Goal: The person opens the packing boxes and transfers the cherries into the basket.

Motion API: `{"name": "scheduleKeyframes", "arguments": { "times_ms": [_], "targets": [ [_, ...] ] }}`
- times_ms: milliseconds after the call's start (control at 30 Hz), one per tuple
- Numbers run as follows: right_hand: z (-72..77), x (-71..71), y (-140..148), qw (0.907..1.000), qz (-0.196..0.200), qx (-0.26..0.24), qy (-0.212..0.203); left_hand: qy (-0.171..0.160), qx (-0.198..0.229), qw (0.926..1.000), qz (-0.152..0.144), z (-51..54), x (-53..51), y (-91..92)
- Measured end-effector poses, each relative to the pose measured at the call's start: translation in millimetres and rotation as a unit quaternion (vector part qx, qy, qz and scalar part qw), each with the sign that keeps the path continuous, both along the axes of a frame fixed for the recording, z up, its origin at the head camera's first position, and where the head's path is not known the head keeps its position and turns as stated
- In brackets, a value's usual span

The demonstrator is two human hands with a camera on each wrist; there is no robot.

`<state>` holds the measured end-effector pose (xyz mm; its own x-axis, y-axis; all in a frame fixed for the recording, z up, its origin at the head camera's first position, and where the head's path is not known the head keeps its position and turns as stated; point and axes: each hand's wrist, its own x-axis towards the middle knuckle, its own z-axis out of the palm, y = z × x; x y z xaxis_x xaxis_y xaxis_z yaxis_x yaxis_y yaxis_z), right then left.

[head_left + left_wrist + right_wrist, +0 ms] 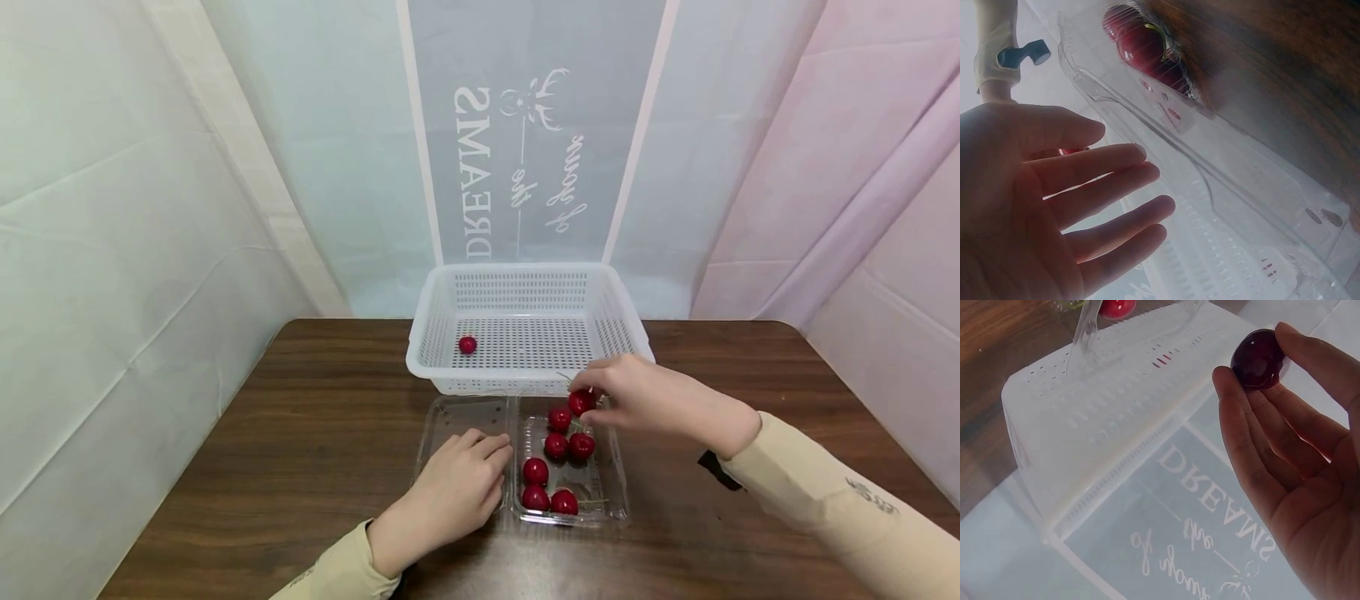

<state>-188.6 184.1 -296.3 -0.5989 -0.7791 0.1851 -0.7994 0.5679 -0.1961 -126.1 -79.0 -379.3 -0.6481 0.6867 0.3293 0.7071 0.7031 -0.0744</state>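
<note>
Between thumb and fingertips my right hand (pixel 626 392) pinches a dark red cherry (pixel 1259 359), held over the far end of a clear plastic clamshell box (pixel 611 492). Several more cherries (pixel 556 447) lie in the box's right half, some with stems. My left hand (pixel 461 483) is over the box's flat lid half (pixel 465 410), its fingers loosely extended. In the left wrist view that hand's fingers (pixel 1104 194) are spread and hold nothing. Whether they touch the lid I cannot tell.
Behind the box stands a white perforated basket (pixel 525 383) with a single cherry (pixel 467 344) inside. Both rest on a dark wooden table (pixel 315 433). A pale curtain with printed lettering (pixel 525 150) hangs at the table's back edge.
</note>
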Motion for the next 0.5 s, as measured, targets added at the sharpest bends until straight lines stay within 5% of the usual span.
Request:
{"name": "scheduleKeyframes", "arguments": {
  "times_ms": [500],
  "targets": [
    [5.0,-23.4,-7.4,0.9997,0.017,0.004,0.018,0.005,-0.001,1.0000,0.001,-0.3,-0.1,0.5]
  ]
}}
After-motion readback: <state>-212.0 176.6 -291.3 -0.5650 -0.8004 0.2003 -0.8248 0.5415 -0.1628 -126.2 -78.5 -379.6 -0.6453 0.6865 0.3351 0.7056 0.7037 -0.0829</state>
